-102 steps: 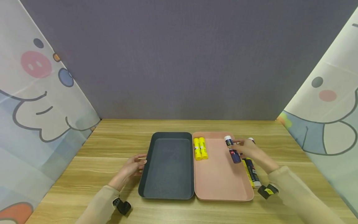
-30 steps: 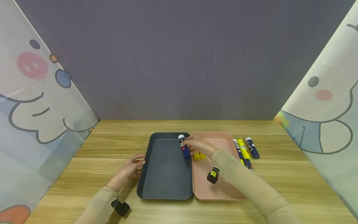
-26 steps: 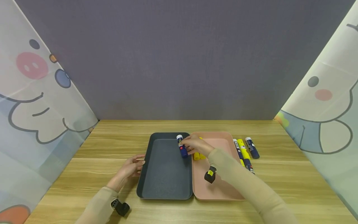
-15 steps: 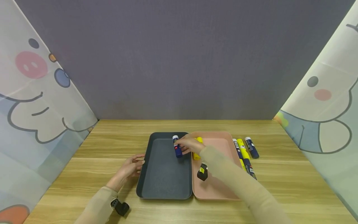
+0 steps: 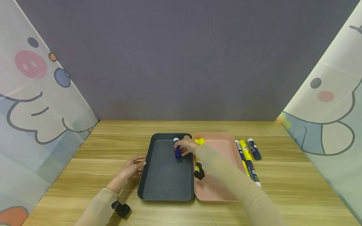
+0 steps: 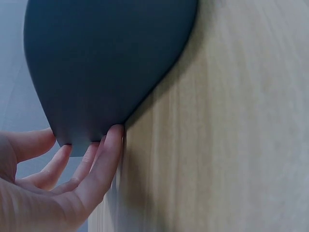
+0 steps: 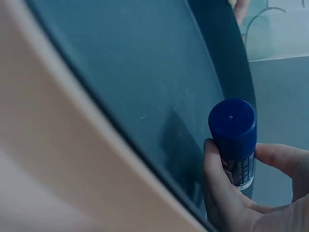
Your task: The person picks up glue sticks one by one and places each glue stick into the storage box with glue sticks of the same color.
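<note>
Over the upper part of the dark grey tray (image 5: 166, 183), my right hand (image 5: 187, 145) holds a dark blue glue stick (image 5: 177, 153) with a white end. In the right wrist view, thumb and fingers pinch the blue glue stick (image 7: 233, 126) by its sides, its blue end towards the camera, and a shadow falls on the tray floor. My left hand (image 5: 131, 169) rests at the tray's left side. In the left wrist view its fingertips touch the outer wall of the dark tray (image 6: 111, 63), the fingers spread and only slightly bent.
A pink tray (image 5: 220, 141) adjoins the dark one on the right, with yellow glue sticks (image 5: 201, 141) at its left side, partly hidden by my right arm. Beyond its right edge, on the wooden table (image 5: 285, 175), lie several yellow (image 5: 245, 151) and blue glue sticks (image 5: 254, 149).
My right hand has carried the blue glue stick left from the pink tray's right side to over the dark tray, slowing over the last second. The left hand has stayed at the dark tray's edge.
</note>
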